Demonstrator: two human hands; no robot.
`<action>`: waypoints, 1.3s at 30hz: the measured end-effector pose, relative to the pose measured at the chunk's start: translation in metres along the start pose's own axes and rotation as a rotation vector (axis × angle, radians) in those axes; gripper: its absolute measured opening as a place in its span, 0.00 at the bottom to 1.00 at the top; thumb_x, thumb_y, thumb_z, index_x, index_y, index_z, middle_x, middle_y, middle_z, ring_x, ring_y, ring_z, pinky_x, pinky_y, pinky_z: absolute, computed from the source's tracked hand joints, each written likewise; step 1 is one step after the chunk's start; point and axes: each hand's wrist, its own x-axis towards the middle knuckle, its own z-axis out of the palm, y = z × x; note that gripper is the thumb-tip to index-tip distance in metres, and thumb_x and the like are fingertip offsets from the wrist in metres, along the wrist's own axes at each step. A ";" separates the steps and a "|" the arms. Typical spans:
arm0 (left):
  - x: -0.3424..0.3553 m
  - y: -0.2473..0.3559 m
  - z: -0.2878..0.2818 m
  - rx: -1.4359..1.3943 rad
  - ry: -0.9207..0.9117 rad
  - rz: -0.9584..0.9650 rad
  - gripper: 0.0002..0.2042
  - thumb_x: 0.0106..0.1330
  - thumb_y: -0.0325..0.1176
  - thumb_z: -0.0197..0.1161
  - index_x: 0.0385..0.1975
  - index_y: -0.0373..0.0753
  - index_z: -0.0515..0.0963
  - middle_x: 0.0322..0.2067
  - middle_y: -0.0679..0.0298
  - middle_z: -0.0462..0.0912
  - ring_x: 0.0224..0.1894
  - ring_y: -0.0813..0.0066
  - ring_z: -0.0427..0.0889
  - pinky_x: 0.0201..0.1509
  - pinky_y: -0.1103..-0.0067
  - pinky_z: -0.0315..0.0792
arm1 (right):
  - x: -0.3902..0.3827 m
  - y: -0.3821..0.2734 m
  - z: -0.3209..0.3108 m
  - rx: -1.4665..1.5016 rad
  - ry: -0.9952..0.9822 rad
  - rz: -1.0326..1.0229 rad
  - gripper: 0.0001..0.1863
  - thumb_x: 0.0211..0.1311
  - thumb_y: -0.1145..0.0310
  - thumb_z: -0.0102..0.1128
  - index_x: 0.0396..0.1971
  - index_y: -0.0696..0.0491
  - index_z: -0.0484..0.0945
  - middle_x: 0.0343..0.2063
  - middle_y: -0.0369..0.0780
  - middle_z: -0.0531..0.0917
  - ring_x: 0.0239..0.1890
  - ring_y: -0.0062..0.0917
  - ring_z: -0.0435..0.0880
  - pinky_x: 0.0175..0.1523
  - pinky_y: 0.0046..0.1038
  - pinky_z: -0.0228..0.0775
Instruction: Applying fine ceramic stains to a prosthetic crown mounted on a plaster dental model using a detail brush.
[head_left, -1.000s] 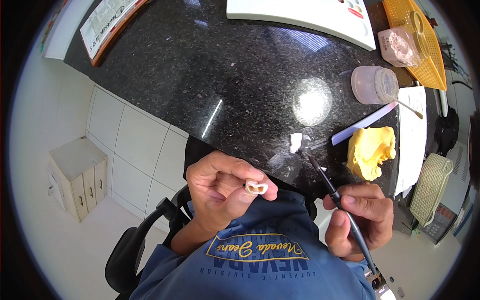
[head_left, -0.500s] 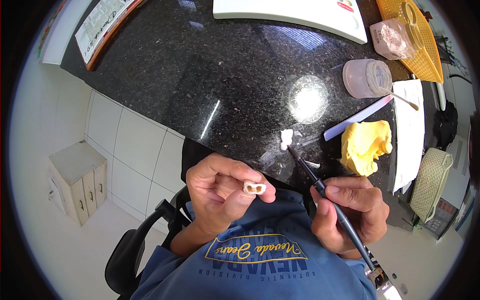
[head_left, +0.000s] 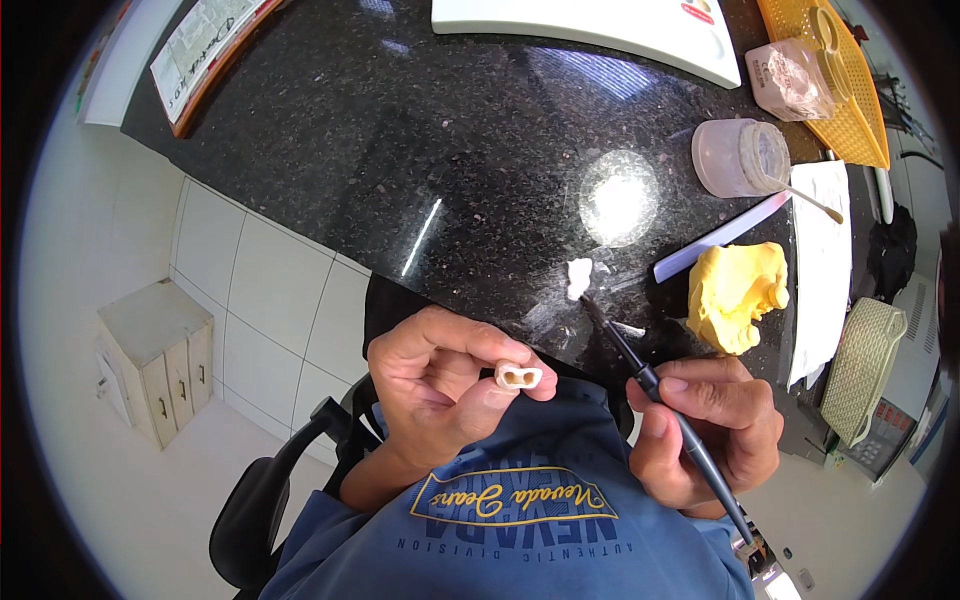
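Note:
My left hand [head_left: 435,385] pinches a small white tooth-shaped piece [head_left: 518,373] with two tan hollows facing up, just past the counter's front edge. In my right hand [head_left: 705,430] is a slim black pen-like tool [head_left: 632,357], angled up and leftward, its tip by a small white lump [head_left: 579,277] on the speckled black counter [head_left: 350,140]; whether they touch I cannot tell. Right of the lump lie a pale lilac strip [head_left: 710,243] and a yellow dental model [head_left: 738,295]. A translucent jar [head_left: 725,160] with a thin stick stands behind them.
A white board [head_left: 585,30] lies at the back. At the right are an orange basket [head_left: 855,130], a container of pinkish material [head_left: 795,80], white paper [head_left: 815,270] and a pale basket [head_left: 860,370]. A framed panel [head_left: 200,65] stands back left; a small cabinet [head_left: 150,360] is below.
My right hand has moved a little up and left, bringing the tool's tip closer to the white lump. My left hand still holds the piece, nearly in place.

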 end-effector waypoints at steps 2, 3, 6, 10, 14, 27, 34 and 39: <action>0.000 0.001 0.000 -0.005 0.009 -0.007 0.09 0.58 0.22 0.63 0.34 0.24 0.71 0.29 0.46 0.81 0.33 0.64 0.84 0.39 0.71 0.81 | -0.001 -0.001 0.000 0.013 0.024 0.039 0.12 0.41 0.80 0.69 0.26 0.58 0.75 0.23 0.46 0.82 0.22 0.27 0.85 0.25 0.20 0.75; 0.001 0.001 -0.001 -0.006 -0.005 -0.017 0.09 0.57 0.21 0.63 0.33 0.24 0.71 0.29 0.46 0.81 0.33 0.64 0.84 0.39 0.70 0.81 | -0.001 -0.001 0.001 0.016 0.023 0.039 0.12 0.41 0.80 0.69 0.26 0.58 0.75 0.23 0.46 0.82 0.22 0.27 0.85 0.25 0.20 0.75; 0.001 0.002 -0.001 -0.005 -0.009 -0.027 0.08 0.57 0.20 0.63 0.33 0.24 0.72 0.28 0.47 0.81 0.33 0.64 0.84 0.40 0.70 0.81 | -0.001 0.001 0.001 0.011 0.025 0.014 0.11 0.41 0.81 0.68 0.27 0.59 0.75 0.22 0.45 0.82 0.21 0.27 0.84 0.24 0.21 0.75; 0.002 0.003 -0.001 -0.012 -0.005 -0.042 0.08 0.55 0.20 0.64 0.32 0.24 0.73 0.29 0.47 0.81 0.33 0.63 0.84 0.40 0.71 0.81 | -0.001 0.004 -0.004 0.189 -0.018 -0.057 0.12 0.41 0.82 0.67 0.29 0.58 0.77 0.21 0.43 0.80 0.19 0.25 0.81 0.24 0.20 0.74; 0.004 0.006 -0.003 0.029 -0.033 -0.030 0.08 0.55 0.19 0.64 0.32 0.24 0.73 0.29 0.46 0.81 0.33 0.62 0.84 0.40 0.71 0.81 | 0.002 0.006 -0.011 0.299 -0.125 -0.103 0.12 0.41 0.80 0.68 0.29 0.56 0.79 0.22 0.41 0.79 0.20 0.25 0.80 0.25 0.21 0.75; 0.005 0.004 -0.003 0.039 -0.028 -0.036 0.08 0.55 0.20 0.63 0.31 0.24 0.74 0.28 0.45 0.81 0.33 0.61 0.85 0.39 0.72 0.82 | 0.001 0.005 -0.009 0.273 -0.149 -0.117 0.12 0.41 0.78 0.70 0.28 0.55 0.77 0.21 0.40 0.80 0.22 0.28 0.83 0.25 0.24 0.77; 0.005 0.004 -0.004 0.034 -0.028 -0.030 0.08 0.55 0.20 0.64 0.32 0.24 0.73 0.29 0.45 0.81 0.34 0.61 0.85 0.39 0.72 0.82 | 0.000 0.006 -0.008 0.265 -0.163 -0.120 0.12 0.42 0.77 0.70 0.28 0.55 0.77 0.22 0.40 0.80 0.23 0.28 0.83 0.25 0.24 0.77; 0.006 0.004 -0.003 0.030 -0.041 -0.034 0.08 0.55 0.20 0.63 0.32 0.24 0.73 0.29 0.45 0.81 0.33 0.62 0.85 0.39 0.72 0.82 | -0.002 0.005 -0.012 0.262 -0.135 -0.099 0.11 0.42 0.77 0.70 0.27 0.55 0.77 0.22 0.40 0.80 0.23 0.28 0.83 0.25 0.24 0.77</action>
